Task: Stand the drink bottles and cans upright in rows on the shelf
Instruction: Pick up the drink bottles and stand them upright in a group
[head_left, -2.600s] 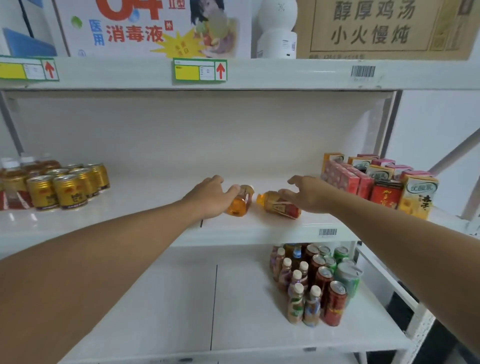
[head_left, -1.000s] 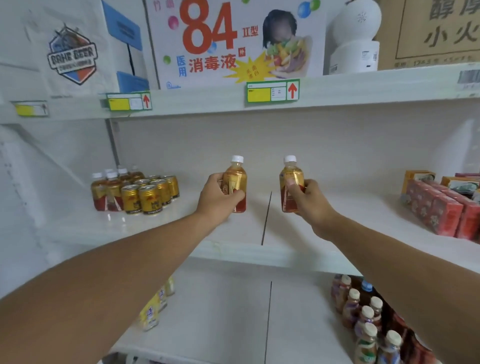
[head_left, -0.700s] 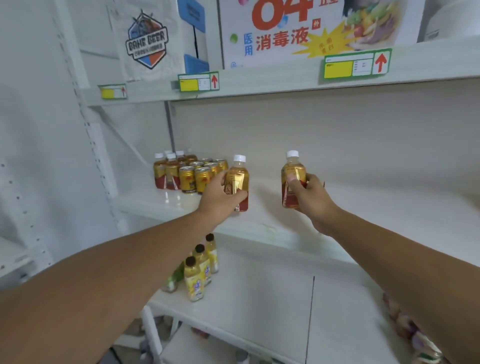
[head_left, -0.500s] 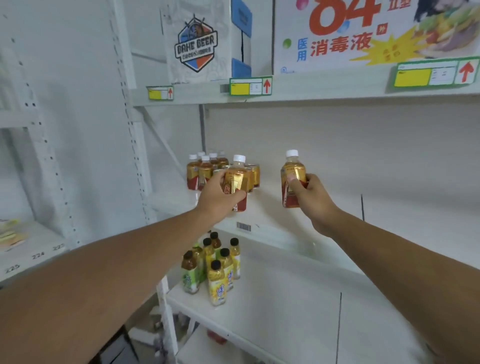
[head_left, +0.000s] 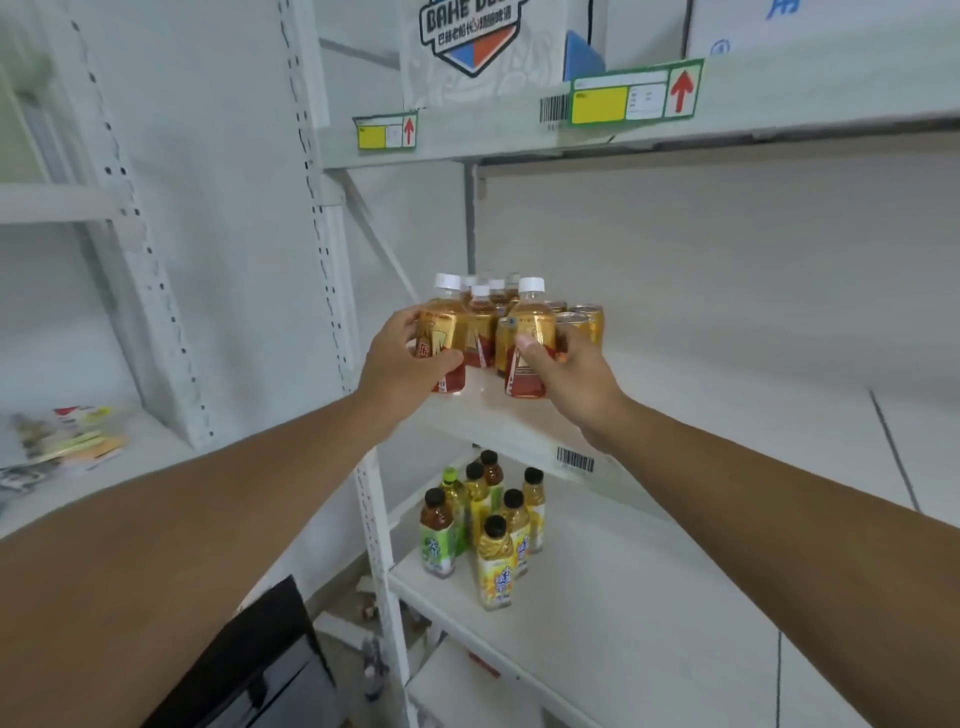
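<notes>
My left hand (head_left: 402, 358) grips an amber tea bottle (head_left: 442, 323) with a white cap and red-gold label, held upright at the front left corner of the middle shelf (head_left: 498, 421). My right hand (head_left: 566, 371) grips a second, matching bottle (head_left: 532, 332), also upright, just to the right of the first. Both bottle bases are at or just above the shelf surface; I cannot tell if they touch it. Right behind them stand several more white-capped bottles (head_left: 482, 312) and gold cans (head_left: 584, 322).
On the lower shelf (head_left: 597, 597) stands a cluster of yellow and green bottles (head_left: 488, 519) with dark caps. A perforated white upright post (head_left: 332, 291) borders the shelf's left side. The upper shelf (head_left: 779, 98) carries price tags and boxes. A dark object (head_left: 260, 670) sits low left.
Both hands picked the two lying bottles up, turned them upright and carried them left along the shelf. Now they are lowered in front of the standing group of bottles and cans.
</notes>
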